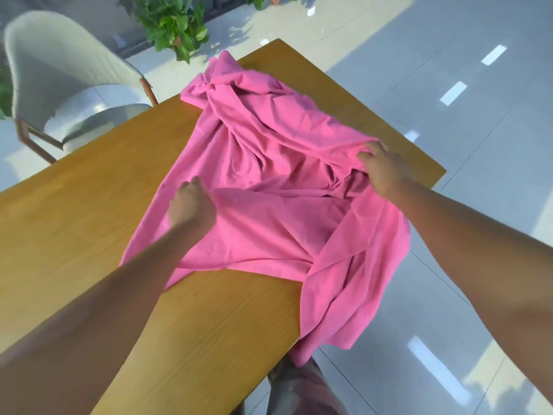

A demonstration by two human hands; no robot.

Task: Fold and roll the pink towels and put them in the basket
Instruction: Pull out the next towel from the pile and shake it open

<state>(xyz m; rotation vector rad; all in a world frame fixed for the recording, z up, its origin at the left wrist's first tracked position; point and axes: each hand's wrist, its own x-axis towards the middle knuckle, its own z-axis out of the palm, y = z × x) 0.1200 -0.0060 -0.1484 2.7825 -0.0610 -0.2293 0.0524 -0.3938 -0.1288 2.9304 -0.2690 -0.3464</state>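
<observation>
A large pink towel lies crumpled across the wooden table, bunched at the far end and hanging over the table's right edge near me. My left hand rests on the towel's left side with fingers curled, gripping the cloth. My right hand pinches a raised fold at the towel's right side near the table's far right corner. No basket is in view.
A grey upholstered chair stands at the table's far left side. A green potted plant sits on the floor beyond the table. Glossy white floor tiles lie to the right. My legs show below the table's near edge.
</observation>
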